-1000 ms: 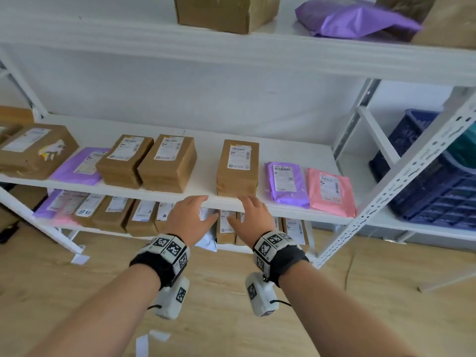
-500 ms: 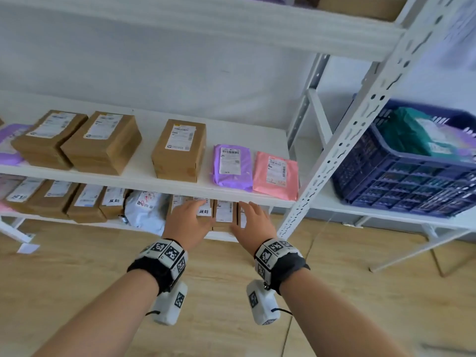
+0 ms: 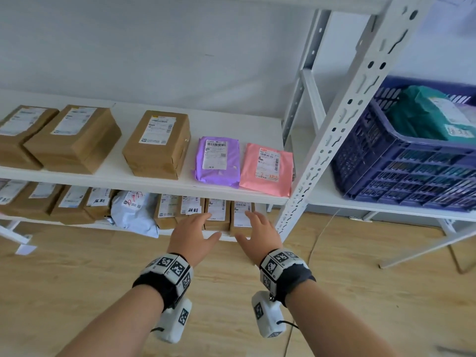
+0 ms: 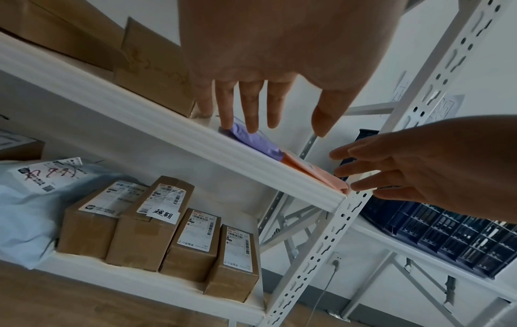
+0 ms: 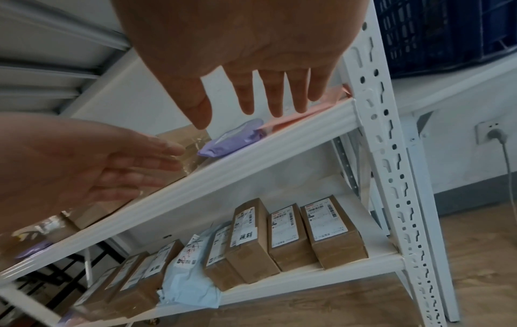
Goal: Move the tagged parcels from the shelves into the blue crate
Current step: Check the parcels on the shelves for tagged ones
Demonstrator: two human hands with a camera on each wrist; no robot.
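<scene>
Both hands hover, fingers spread and holding nothing, in front of the middle shelf's front edge [image 3: 144,180]. My left hand [image 3: 193,231] and right hand [image 3: 258,234] are just below a purple mailer [image 3: 217,162] and a pink mailer [image 3: 266,170]. The left wrist view shows the left hand [image 4: 268,106] reaching towards the purple mailer [image 4: 257,141]. On the lower shelf stand brown boxes; one box [image 3: 192,210] carries a handwritten white tag [image 4: 163,215]. The blue crate [image 3: 401,161] sits on the right-hand shelf with a green parcel [image 3: 427,114] inside.
A white perforated upright [image 3: 334,119] stands between the parcels and the crate. Larger brown boxes [image 3: 158,144] line the middle shelf to the left. A pale poly bag [image 3: 134,210] lies on the lower shelf. A plugged wall socket [image 5: 492,132] is low on the right.
Both hands have moved right along the shelf front and a little lower, staying open. The view has swung right, so the crate shows more fully.
</scene>
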